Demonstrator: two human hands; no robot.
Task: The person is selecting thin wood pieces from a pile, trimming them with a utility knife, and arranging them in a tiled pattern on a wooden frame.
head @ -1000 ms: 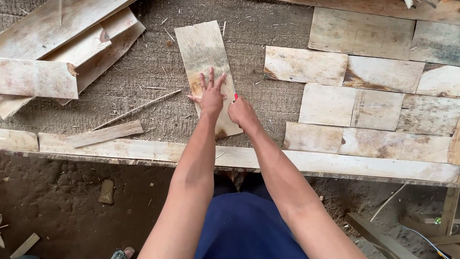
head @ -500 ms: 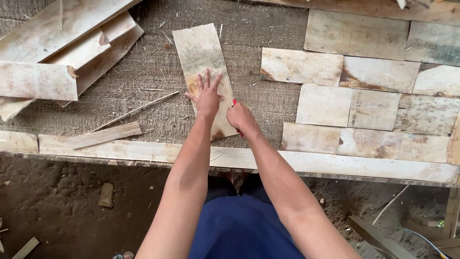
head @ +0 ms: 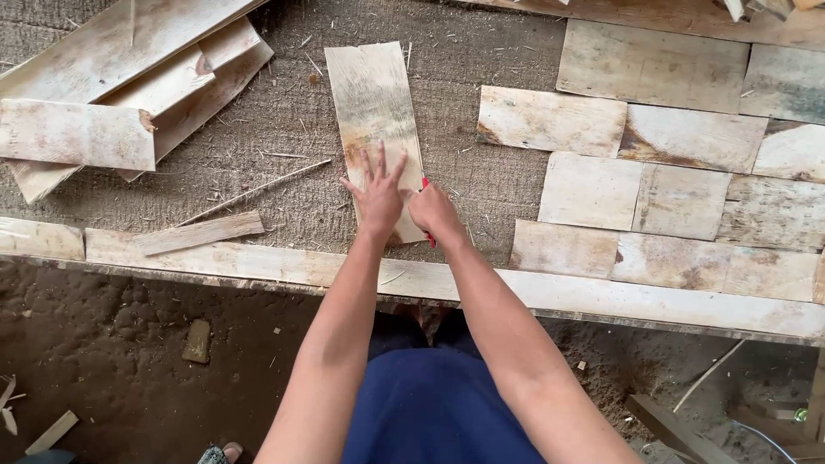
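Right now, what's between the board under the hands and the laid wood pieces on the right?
Head view: only bare fibrous matting with scattered splinters between the board and the laid wood pieces.

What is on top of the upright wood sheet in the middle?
The left hand lies flat on the wood sheet; the right hand holds a red tool at its edge. The tool's tip is hidden.

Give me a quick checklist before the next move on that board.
1. Left hand flat on the board, fingers spread: ok.
2. Right hand closed on the red tool at the board's right edge: ok.
3. What kind of tool, which way it points: cannot tell.
4. Board lies flat on the mat: ok.
5. Board apart from the laid pieces on the right: ok.
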